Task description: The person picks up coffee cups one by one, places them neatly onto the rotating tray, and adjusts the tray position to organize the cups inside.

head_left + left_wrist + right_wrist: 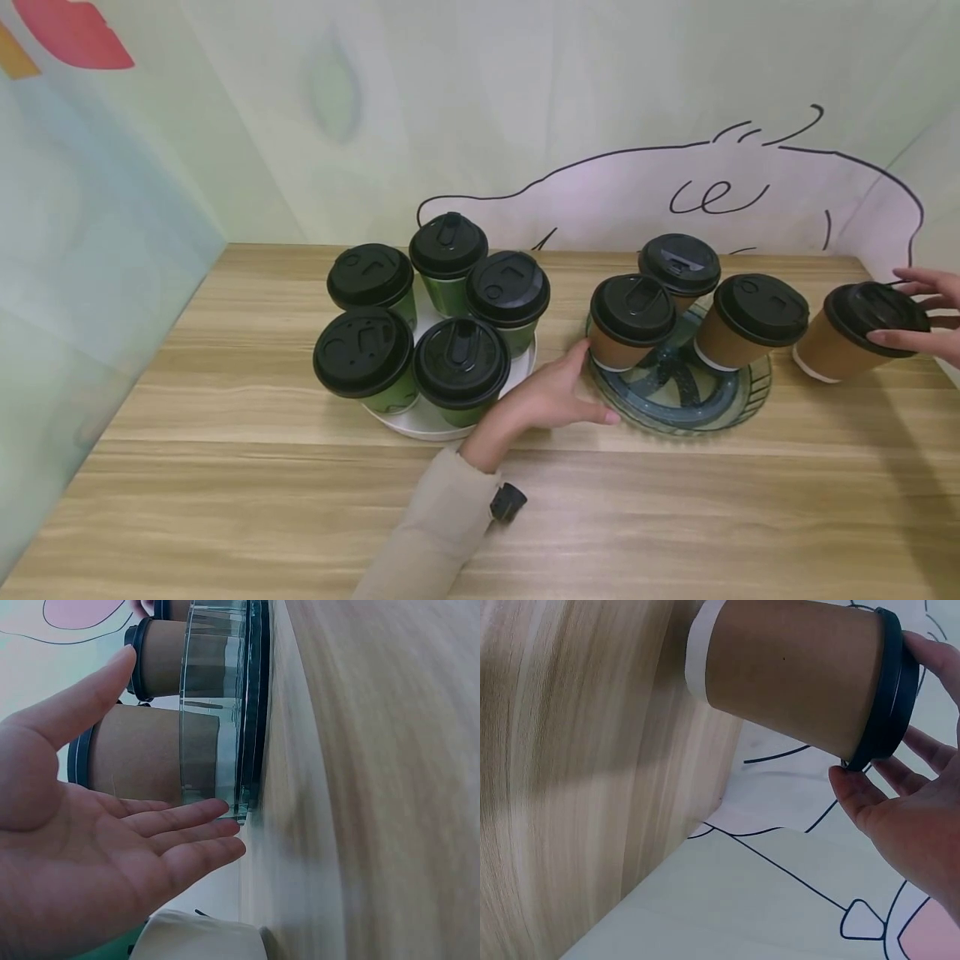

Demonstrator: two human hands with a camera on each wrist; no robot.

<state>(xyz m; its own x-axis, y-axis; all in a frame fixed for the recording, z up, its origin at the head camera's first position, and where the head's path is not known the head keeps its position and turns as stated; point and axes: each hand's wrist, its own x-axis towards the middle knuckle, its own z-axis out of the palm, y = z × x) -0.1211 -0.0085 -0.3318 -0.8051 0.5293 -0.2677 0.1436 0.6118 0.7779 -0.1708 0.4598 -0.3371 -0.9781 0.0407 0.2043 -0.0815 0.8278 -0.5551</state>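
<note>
My right hand (915, 795) holds a brown paper coffee cup (795, 675) by its black lid (892, 690), thumb on one side and fingers on the other. The cup tilts beside the glass plate (678, 421), to its right. On that plate stand three more brown cups with black lids, among them a front left cup (626, 325) and a right cup (753, 321). My left hand (551, 396) lies at the plate's left edge, thumb and fingers spread. In the left wrist view its straight fingertips (214, 810) reach the plate's rim; whether they touch it I cannot tell.
Left of my left wrist, a round white plate (408, 425) bears several green paper cups with black lids, such as the front cup (461, 371). Wooden table (225, 500) runs beneath everything. Behind it hangs a printed backdrop (480, 100).
</note>
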